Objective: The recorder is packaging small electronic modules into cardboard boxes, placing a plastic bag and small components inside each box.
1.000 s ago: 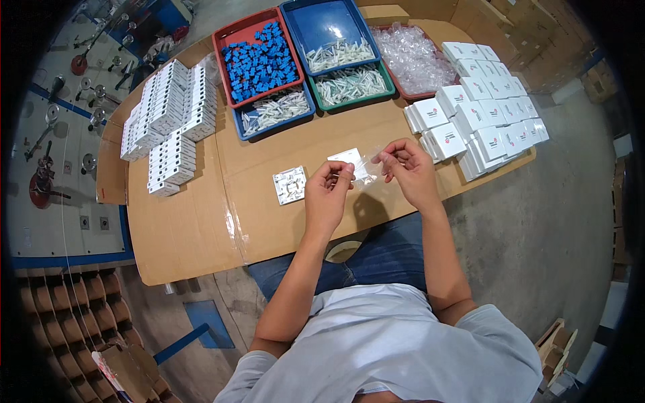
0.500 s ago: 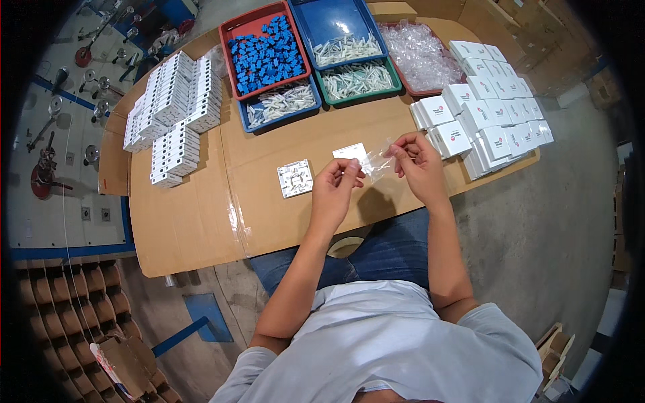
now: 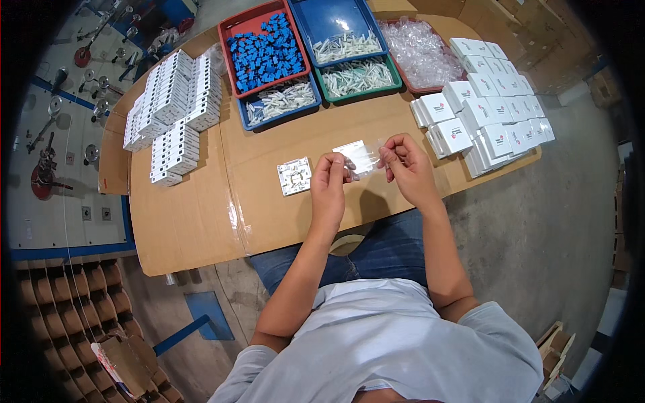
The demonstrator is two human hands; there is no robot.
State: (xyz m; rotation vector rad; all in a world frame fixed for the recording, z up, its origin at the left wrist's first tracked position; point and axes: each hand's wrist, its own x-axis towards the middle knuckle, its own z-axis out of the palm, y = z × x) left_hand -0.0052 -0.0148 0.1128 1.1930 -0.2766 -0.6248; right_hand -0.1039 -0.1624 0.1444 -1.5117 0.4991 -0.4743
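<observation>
Cardboard tabletop [image 3: 188,221] extends beneath left hand [image 3: 330,178] and right hand [image 3: 406,168], fingertips pinched. White housing [image 3: 294,176] lies left of left hand; white plate [image 3: 351,150], just beyond both. Clear plastic film [image 3: 371,161], grasped by both, spans between them.

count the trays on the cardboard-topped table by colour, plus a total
red: 2, the left red tray and the right red tray
blue: 2, the far blue tray and the near blue tray
green: 1, the green tray
total: 5
</observation>
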